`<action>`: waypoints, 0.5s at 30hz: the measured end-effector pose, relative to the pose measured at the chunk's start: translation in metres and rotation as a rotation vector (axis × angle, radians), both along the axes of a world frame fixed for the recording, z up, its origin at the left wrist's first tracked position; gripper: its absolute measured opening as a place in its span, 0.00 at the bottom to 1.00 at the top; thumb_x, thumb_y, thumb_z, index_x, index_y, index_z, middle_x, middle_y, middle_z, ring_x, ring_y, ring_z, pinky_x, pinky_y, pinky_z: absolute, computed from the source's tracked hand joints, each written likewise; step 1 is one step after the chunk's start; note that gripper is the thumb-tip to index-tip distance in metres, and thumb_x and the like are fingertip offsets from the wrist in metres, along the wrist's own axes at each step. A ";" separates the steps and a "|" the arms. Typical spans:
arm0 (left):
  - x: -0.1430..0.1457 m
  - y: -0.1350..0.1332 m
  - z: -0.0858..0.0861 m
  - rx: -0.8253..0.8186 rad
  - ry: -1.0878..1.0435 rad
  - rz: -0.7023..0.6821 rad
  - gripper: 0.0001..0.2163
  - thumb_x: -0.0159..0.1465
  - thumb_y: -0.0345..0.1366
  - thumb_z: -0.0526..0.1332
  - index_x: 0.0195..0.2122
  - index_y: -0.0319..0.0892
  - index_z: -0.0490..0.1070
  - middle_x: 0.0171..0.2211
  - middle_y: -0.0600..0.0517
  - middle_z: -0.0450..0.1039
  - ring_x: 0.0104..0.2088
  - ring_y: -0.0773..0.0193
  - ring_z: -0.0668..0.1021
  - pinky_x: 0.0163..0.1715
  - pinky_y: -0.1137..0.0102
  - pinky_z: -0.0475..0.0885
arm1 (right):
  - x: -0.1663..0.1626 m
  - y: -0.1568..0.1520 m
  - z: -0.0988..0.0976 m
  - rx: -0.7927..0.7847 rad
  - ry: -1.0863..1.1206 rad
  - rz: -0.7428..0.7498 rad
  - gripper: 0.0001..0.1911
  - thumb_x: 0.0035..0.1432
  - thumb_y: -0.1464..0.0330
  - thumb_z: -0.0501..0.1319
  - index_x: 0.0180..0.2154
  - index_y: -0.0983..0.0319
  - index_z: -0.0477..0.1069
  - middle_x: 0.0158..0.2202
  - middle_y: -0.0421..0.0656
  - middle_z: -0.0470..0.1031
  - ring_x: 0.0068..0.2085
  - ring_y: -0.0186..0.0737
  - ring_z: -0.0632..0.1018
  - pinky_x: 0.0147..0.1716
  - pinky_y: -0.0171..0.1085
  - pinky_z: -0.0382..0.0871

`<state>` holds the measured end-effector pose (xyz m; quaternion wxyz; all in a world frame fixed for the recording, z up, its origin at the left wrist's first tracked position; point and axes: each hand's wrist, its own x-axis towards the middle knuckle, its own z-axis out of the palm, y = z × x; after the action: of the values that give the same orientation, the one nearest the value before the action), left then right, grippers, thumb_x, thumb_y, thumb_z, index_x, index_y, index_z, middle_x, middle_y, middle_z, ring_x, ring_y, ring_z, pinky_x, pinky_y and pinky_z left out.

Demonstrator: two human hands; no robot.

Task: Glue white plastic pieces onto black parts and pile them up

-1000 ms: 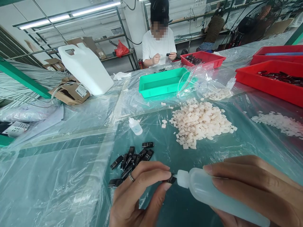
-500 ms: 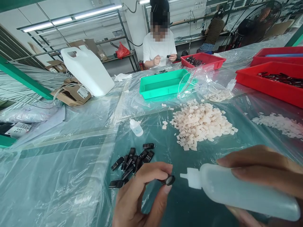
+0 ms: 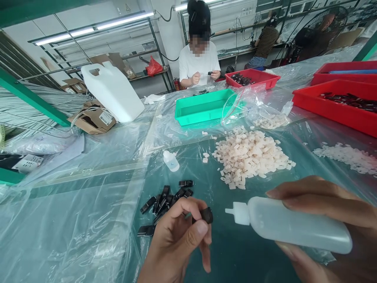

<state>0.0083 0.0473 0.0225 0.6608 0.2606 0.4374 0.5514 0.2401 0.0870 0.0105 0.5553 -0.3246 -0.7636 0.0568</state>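
Observation:
Between the thumb and fingers of my left hand [image 3: 182,236] is a small black plastic piece [image 3: 207,215], its outer end facing right. My right hand [image 3: 324,208] wraps around a translucent squeeze bottle [image 3: 297,224], held on its side. The bottle's white nozzle [image 3: 231,211] points left at the black piece, with a small gap between them. Just beyond my left hand lies a loose heap of similar black pieces [image 3: 160,202], partly hidden by my fingers. A large pile of small whitish plastic pieces [image 3: 253,155] spreads past the bottle.
A small dropper bottle [image 3: 171,161] lies behind the black heap. Farther back are a green tray [image 3: 203,116], red trays [image 3: 332,106] with dark parts, a clear bag [image 3: 259,110] and a white jug [image 3: 114,92]. A co-worker [image 3: 198,59] sits across the plastic-covered table [image 3: 82,212].
My left hand has turned the black piece, so its pale round end no longer shows. The squeeze bottle has shifted slightly and sits more level in my right hand.

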 end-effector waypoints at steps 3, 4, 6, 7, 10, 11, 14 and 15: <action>0.000 0.002 -0.001 -0.009 0.077 0.056 0.10 0.55 0.40 0.80 0.33 0.49 0.82 0.34 0.56 0.73 0.29 0.68 0.77 0.20 0.77 0.80 | -0.003 0.000 -0.001 0.001 -0.007 0.005 0.17 0.51 0.55 0.74 0.44 0.47 0.79 0.36 0.46 0.81 0.40 0.57 0.85 0.26 0.43 0.84; 0.000 0.002 -0.001 -0.010 0.105 0.057 0.11 0.54 0.42 0.80 0.35 0.50 0.84 0.34 0.55 0.74 0.30 0.67 0.77 0.23 0.76 0.80 | -0.003 0.000 -0.001 0.001 -0.009 0.007 0.17 0.51 0.55 0.74 0.44 0.47 0.79 0.36 0.46 0.81 0.40 0.57 0.85 0.26 0.43 0.84; -0.001 0.001 -0.001 -0.006 0.166 0.049 0.11 0.55 0.45 0.80 0.37 0.52 0.86 0.34 0.54 0.75 0.33 0.66 0.77 0.28 0.75 0.81 | -0.002 0.001 0.000 -0.002 -0.016 0.011 0.17 0.51 0.57 0.74 0.44 0.47 0.79 0.36 0.45 0.82 0.40 0.57 0.85 0.26 0.43 0.84; -0.001 0.001 -0.002 -0.003 0.195 0.047 0.11 0.54 0.46 0.80 0.36 0.52 0.87 0.35 0.53 0.76 0.34 0.65 0.77 0.29 0.75 0.80 | 0.000 0.001 0.001 -0.004 -0.022 0.014 0.17 0.51 0.58 0.74 0.44 0.46 0.79 0.36 0.45 0.82 0.40 0.57 0.85 0.26 0.43 0.85; -0.002 -0.001 -0.001 0.027 0.246 0.075 0.09 0.52 0.46 0.81 0.31 0.54 0.87 0.37 0.53 0.78 0.36 0.63 0.80 0.32 0.76 0.79 | 0.004 0.002 0.004 -0.012 -0.076 0.044 0.19 0.51 0.63 0.73 0.46 0.48 0.78 0.38 0.44 0.82 0.41 0.56 0.86 0.27 0.43 0.85; -0.001 -0.001 -0.001 0.040 0.259 0.086 0.08 0.51 0.46 0.81 0.30 0.54 0.87 0.36 0.53 0.79 0.36 0.62 0.81 0.32 0.76 0.79 | 0.006 0.002 0.004 -0.011 -0.108 0.062 0.21 0.51 0.66 0.72 0.48 0.49 0.77 0.40 0.44 0.83 0.41 0.54 0.86 0.28 0.42 0.86; 0.003 -0.004 0.003 0.117 0.314 0.107 0.07 0.53 0.43 0.81 0.30 0.54 0.87 0.34 0.54 0.82 0.36 0.63 0.82 0.33 0.78 0.80 | 0.012 0.001 0.003 0.024 -0.228 0.115 0.28 0.51 0.73 0.68 0.55 0.55 0.73 0.45 0.46 0.82 0.44 0.51 0.85 0.34 0.42 0.87; 0.005 -0.005 0.004 0.147 0.339 0.113 0.07 0.54 0.43 0.80 0.32 0.55 0.87 0.34 0.55 0.83 0.36 0.63 0.83 0.33 0.79 0.80 | 0.013 0.000 0.001 0.038 -0.257 0.126 0.30 0.51 0.73 0.68 0.56 0.56 0.72 0.46 0.46 0.82 0.45 0.51 0.85 0.37 0.43 0.88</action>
<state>0.0132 0.0421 0.0263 0.5248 0.3724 0.5150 0.5663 0.2532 0.0866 0.0110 0.4542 -0.2699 -0.8483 0.0351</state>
